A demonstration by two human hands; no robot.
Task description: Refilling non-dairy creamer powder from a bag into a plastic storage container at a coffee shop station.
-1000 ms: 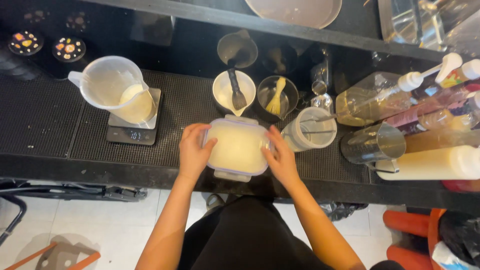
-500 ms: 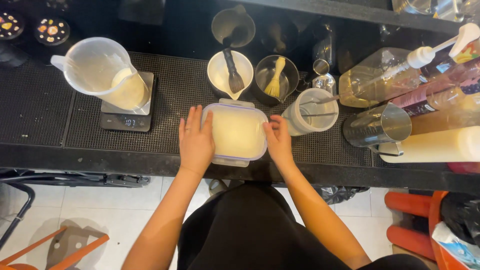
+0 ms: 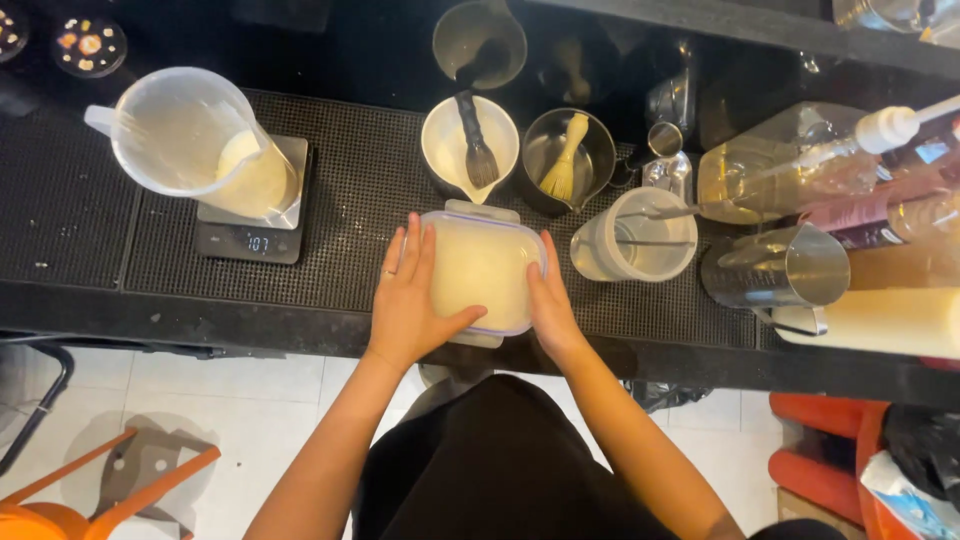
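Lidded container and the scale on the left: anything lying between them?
Only the left hand on the lidded container; otherwise bare black mat up to the scale, head view.

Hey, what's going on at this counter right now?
A person stands at a black bar counter with both hands on a lidded plastic container of pale creamy contents. The left hand lies on its left side, thumb over the lid; the right hand grips its right edge. To the left, a clear measuring jug with some cream-coloured stuff sits on a digital scale. Behind are a bowl with a brush and a metal cup with a bamboo whisk.
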